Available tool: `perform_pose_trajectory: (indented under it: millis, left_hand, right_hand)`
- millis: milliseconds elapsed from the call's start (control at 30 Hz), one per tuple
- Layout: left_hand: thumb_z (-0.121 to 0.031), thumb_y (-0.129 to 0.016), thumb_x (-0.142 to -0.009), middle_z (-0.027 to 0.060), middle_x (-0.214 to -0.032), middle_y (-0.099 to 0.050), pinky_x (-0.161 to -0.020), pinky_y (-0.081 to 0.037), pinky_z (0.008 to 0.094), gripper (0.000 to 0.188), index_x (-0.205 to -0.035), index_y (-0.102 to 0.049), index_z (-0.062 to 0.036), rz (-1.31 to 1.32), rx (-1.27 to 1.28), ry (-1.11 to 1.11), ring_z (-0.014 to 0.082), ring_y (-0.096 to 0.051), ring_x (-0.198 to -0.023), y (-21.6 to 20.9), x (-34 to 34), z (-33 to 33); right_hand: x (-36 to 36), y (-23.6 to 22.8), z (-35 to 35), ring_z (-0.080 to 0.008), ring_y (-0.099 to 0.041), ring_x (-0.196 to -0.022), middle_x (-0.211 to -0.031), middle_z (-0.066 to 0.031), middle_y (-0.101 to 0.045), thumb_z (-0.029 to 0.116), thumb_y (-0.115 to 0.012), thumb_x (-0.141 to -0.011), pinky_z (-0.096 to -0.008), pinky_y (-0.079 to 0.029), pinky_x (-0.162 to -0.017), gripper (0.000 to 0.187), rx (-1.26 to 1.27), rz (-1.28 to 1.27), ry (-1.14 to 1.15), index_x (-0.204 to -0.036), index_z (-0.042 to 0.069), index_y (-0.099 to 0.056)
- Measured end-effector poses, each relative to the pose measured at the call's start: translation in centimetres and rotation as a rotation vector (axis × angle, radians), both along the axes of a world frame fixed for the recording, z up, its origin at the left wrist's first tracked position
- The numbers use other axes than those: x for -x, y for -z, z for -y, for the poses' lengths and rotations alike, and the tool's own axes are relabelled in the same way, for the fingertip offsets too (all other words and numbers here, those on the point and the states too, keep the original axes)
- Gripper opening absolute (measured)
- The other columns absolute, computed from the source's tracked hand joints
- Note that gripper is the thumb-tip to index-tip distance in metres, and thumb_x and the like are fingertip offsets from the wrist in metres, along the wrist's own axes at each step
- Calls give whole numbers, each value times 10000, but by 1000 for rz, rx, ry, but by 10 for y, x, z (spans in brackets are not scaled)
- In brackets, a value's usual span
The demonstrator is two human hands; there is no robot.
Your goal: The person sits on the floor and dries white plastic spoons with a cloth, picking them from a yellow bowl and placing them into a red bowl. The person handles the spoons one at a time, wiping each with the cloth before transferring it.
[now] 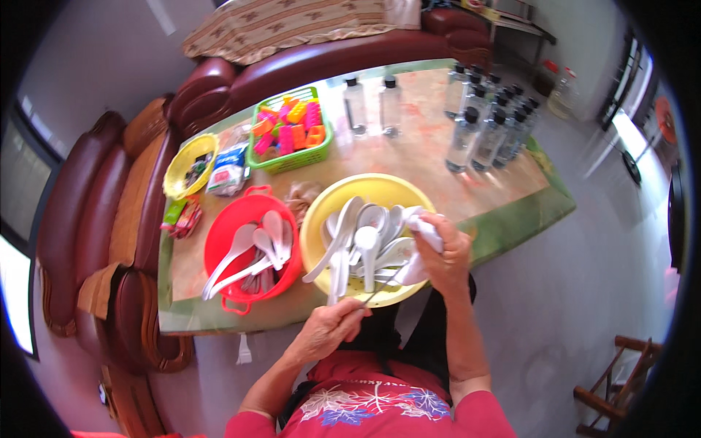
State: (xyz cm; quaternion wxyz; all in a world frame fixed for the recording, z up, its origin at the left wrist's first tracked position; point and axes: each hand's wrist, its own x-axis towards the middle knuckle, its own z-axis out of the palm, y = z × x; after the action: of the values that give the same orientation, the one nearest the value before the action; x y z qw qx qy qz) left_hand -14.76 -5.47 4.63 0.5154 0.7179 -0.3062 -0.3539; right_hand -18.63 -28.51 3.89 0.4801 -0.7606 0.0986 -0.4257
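Note:
My left hand (336, 325) is closed around one end of a thin metal utensil (380, 292), just in front of the yellow basin's rim. The utensil slants up to the right, and its far end is hidden at the cloth. A crumpled white cloth (415, 271) is gripped in my right hand (445, 252), over the basin's right side. The yellow basin (314, 197) holds several white spoons (367, 239) and ladles, piled with handles pointing various ways. Left of it, a red basket (219, 226) contains more white spoons (272, 226) and some metal cutlery.
Behind these stands a green basket (292, 162) of colourful plastic blocks. A small yellow basket (174, 175), a blue-white packet (228, 171) and snack packets (186, 219) lie left. Several clear black-capped bottles (489, 135) crowd the table's right end. A wooden stool (621, 379) is lower right.

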Motion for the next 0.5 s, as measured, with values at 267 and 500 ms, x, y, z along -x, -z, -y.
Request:
perform_pose_trajectory:
  millis: [267,500]
  left_hand:
    - [-67,-529,-909,124,-755,-590,-560,-450,346,164,-1069,-538,-34,451,197,-140,259,-578,-623,2,8,33]
    - [-99,-559,-886,161,-767,-626,-508,-448,416,150,-1031,-551,-63,846,58,-214,336,-611,-626,1,7,40]
  right_hand:
    - [-2,-5,-6,-153,-591,-780,-876,-85,-629,71,-651,-824,-272,-473,-692,252,-567,6,-82,-1071,37,-616]
    - [11,-13,-37,-411,-452,-1116,-1274,-213,-410,141,-697,-734,-452,-422,-870,251,776,-204,260,-981,101,-673]
